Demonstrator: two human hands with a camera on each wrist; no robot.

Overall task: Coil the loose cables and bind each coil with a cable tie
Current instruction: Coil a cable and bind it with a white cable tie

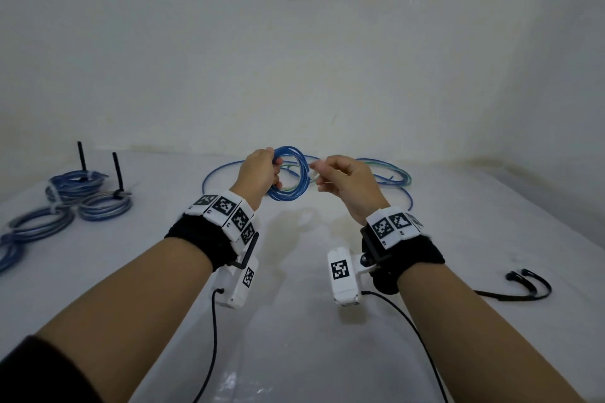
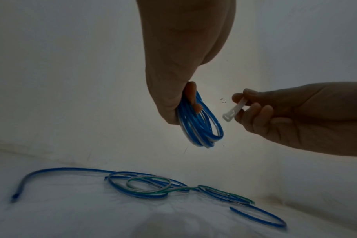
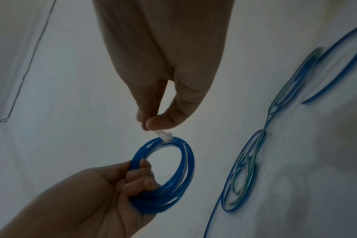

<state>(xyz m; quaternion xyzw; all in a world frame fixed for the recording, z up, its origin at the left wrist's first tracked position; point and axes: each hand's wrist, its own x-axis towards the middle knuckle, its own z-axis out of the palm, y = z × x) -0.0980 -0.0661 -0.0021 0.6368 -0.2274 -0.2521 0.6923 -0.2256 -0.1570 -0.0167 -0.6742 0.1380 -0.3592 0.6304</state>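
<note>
My left hand (image 1: pixel 262 170) grips a blue cable coil (image 1: pixel 296 173) above the white table, fingers curled through its ring (image 3: pixel 185 170). In the left wrist view the coil (image 2: pixel 202 127) hangs below the hand (image 2: pixel 173 99). My right hand (image 1: pixel 340 178) pinches a white cable tie (image 2: pixel 233 111) between thumb and forefinger, its head end close to the coil's rim (image 3: pixel 166 136). Loose blue and green cables (image 2: pixel 145 186) lie tangled on the table behind both hands (image 1: pixel 386 173).
Several bound blue coils (image 1: pixel 75 186) lie at the table's left, two with black tie tails (image 1: pixel 118 173) sticking up. Black cable ties (image 1: pixel 527 285) lie at the right. The white wall (image 1: pixel 294 59) stands close behind the table (image 1: pixel 294 321).
</note>
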